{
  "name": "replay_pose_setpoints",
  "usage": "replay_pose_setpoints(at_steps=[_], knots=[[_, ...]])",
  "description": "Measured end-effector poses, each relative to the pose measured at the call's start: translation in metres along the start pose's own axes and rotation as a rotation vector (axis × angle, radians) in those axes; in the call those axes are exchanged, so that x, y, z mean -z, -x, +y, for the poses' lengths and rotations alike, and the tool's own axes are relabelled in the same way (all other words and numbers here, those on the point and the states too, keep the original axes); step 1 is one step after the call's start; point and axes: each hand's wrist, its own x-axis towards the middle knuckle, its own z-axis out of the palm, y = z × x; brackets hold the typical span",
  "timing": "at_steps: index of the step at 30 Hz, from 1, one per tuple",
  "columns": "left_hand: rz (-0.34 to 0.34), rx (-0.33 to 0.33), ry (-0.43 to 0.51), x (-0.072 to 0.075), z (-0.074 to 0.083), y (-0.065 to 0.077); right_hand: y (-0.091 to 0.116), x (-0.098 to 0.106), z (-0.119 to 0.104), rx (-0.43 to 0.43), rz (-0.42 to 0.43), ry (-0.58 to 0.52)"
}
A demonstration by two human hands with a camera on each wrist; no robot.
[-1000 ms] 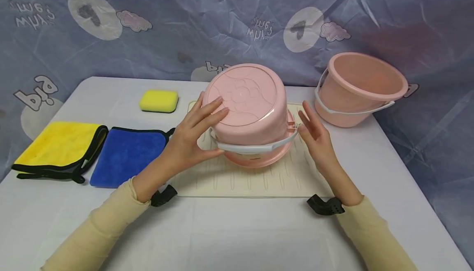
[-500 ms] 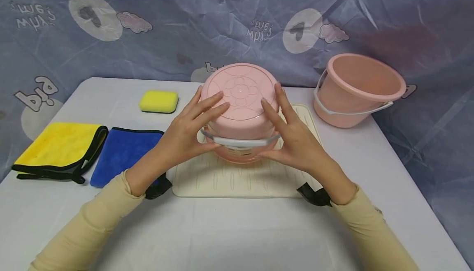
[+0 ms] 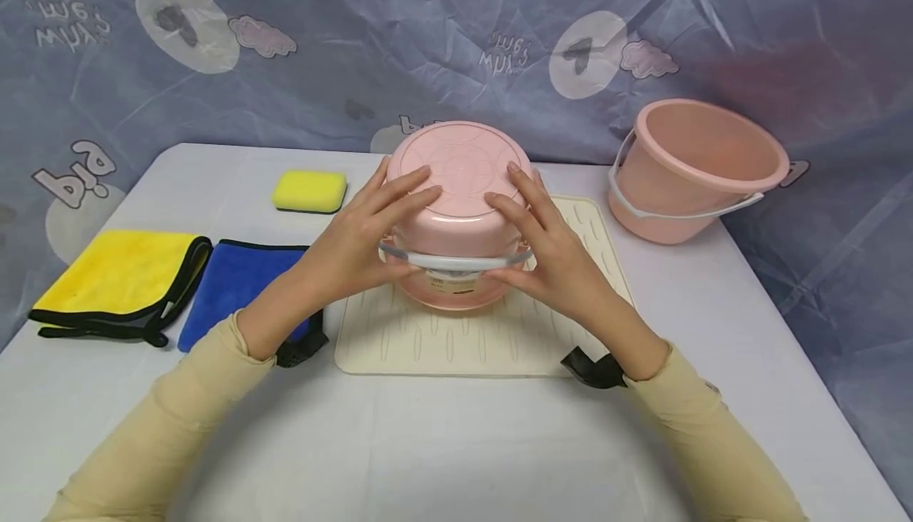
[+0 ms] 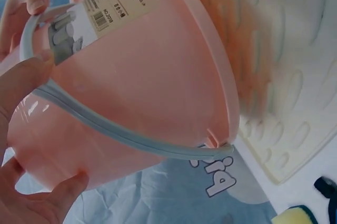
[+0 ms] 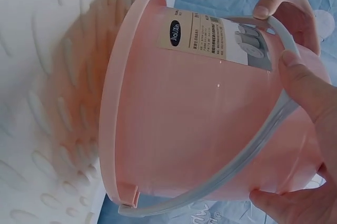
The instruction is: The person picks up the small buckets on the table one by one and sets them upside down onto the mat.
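Observation:
A pink bucket (image 3: 460,234) is turned upside down over the cream ribbed mat (image 3: 445,352), its flower-patterned base facing up. My left hand (image 3: 353,241) grips its left side, fingers on the base and thumb at the pale grey handle (image 3: 460,263). On the opposite side my right hand (image 3: 563,257) holds it in the same way, thumb by the handle. A paper label (image 5: 210,37) is stuck to the wall, seen in both wrist views. The rim (image 5: 108,129) appears slightly above the mat. The bucket's inside is hidden.
A second pink bucket (image 3: 666,197) stands upright at the back right, its grey handle hanging down in front. At left lie a folded yellow cloth (image 3: 117,272) and a folded blue cloth (image 3: 235,288). Behind them sits a yellow sponge (image 3: 309,191). A printed curtain backs the table.
My right hand, earlier apart from the bucket, has come in and taken hold of its right side. The bucket has shifted slightly left and now stands straighter over the mat.

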Motion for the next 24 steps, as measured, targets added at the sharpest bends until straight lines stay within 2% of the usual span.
replay_pose_setpoints(at_steps=[5,9,13,17,24], knots=[[-0.032,-0.011,0.02,0.009,-0.016,-0.022,-0.015,0.005,0.014,-0.046,-0.009,0.01],[-0.093,0.049,0.049,0.014,-0.029,-0.03,-0.026,0.003,0.027,-0.065,-0.026,-0.011],[-0.147,0.128,0.068,0.014,-0.038,-0.027,-0.029,-0.006,0.037,-0.086,-0.045,-0.038],[-0.172,0.181,0.084,0.012,-0.044,-0.02,-0.027,-0.017,0.042,-0.1,-0.049,-0.066],[-0.2,0.211,0.075,0.011,-0.049,-0.012,-0.024,-0.031,0.046,-0.116,-0.036,-0.098]])
